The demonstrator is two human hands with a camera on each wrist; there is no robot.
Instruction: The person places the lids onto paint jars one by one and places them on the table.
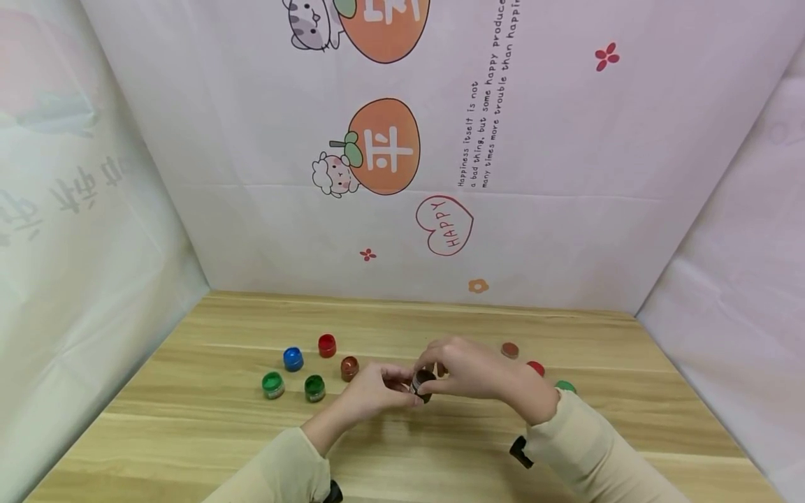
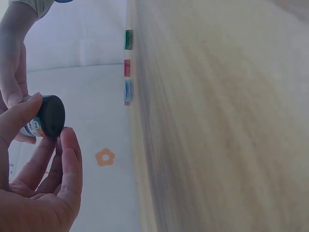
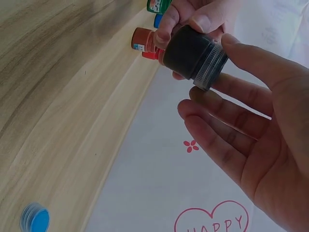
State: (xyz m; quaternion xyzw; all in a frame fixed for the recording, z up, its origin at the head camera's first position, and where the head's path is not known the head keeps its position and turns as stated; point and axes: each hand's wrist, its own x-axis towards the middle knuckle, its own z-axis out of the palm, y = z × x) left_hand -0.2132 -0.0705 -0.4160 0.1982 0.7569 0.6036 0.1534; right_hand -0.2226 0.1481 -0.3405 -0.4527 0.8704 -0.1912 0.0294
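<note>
A small dark paint jar point(image 1: 423, 385) is held between both hands above the wooden table. My left hand point(image 1: 377, 388) grips its body, thumb on one side and fingers on the other; a printed label on the jar point(image 2: 35, 126) shows in the left wrist view. At the jar's clear ridged lid point(image 3: 210, 65), the right hand point(image 1: 468, 370) pinches with thumb and fingers. Nearest to the left hand stands an open brown paint jar point(image 1: 349, 368).
To the left stand more open jars: red point(image 1: 327, 346), blue point(image 1: 293, 359), green point(image 1: 273, 385) and dark green point(image 1: 314, 388). Right of the hands lie a brown lid point(image 1: 510, 350), a red lid point(image 1: 536, 367) and a green lid point(image 1: 565, 385). A blue lid point(image 3: 39, 220) shows in the right wrist view.
</note>
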